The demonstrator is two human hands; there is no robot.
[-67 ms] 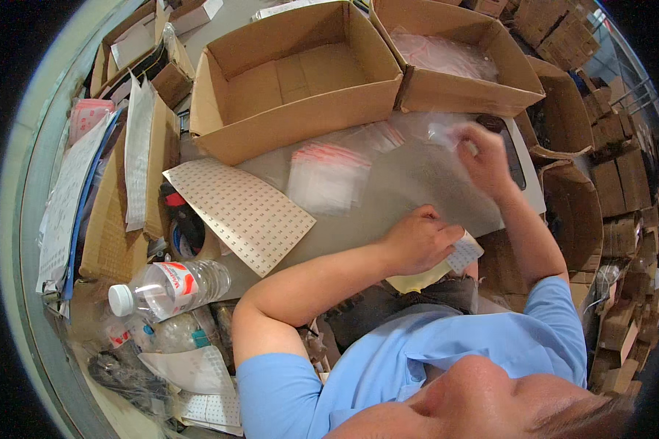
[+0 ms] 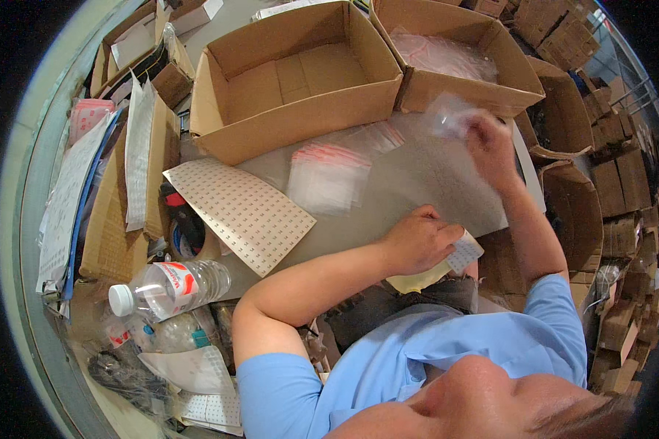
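My left hand point(image 2: 422, 238) is closed on a sticker sheet point(image 2: 464, 253), whose white printed part and yellowish backing hang out below the fingers. Beyond it, my right hand point(image 2: 488, 146) pinches a small clear plastic bag point(image 2: 447, 117), blurred by motion, just in front of the far right box. A pile of clear zip bags with red top edges point(image 2: 326, 178) lies on the grey tabletop point(image 2: 410, 179), and more loose zip bags point(image 2: 381, 136) lie right behind it. To the left of the pile is a large sheet of small printed labels point(image 2: 239, 214).
An open cardboard box point(image 2: 300, 124) stands at the back; the box beside it point(image 2: 468, 95) contains clear bags. More cartons point(image 2: 575, 201) line the right. On the left are a plastic bottle with a white cap point(image 2: 176, 287), upright papers point(image 2: 136, 154) and a cardboard piece point(image 2: 113, 238).
My right hand has shifted slightly, and the clear bag in it has swung upward toward the far right box. My left hand and the sticker sheet have stayed in place.
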